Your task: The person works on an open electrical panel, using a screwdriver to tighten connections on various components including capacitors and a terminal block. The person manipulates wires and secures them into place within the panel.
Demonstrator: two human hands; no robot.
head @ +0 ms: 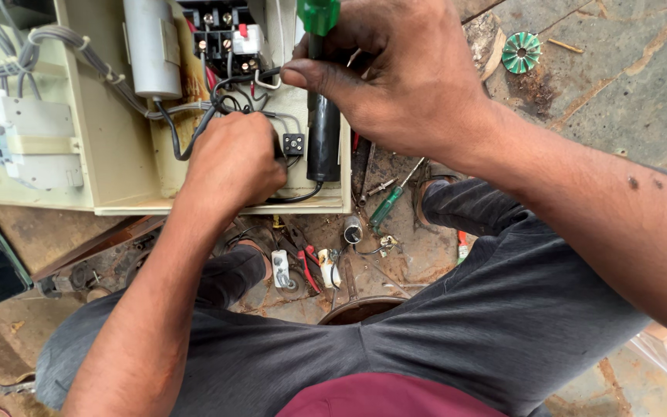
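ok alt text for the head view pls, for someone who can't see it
Seen from above, a person's right hand holds a green-handled screwdriver over an open cream electrical box, while the left hand grips black wires inside. A second green screwdriver lies on the dirty floor beside their knees.

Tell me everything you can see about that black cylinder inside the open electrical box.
The black cylinder looks like a capacitor: smooth, glossy, plastic-looking, standing lengthwise near the right wall of the cream metal box. Its upper end is hidden behind the right hand, which holds a green-handled tool just above it. A black wire leaves its lower end and curves along the box's bottom edge. The left hand grips wires just beside it.
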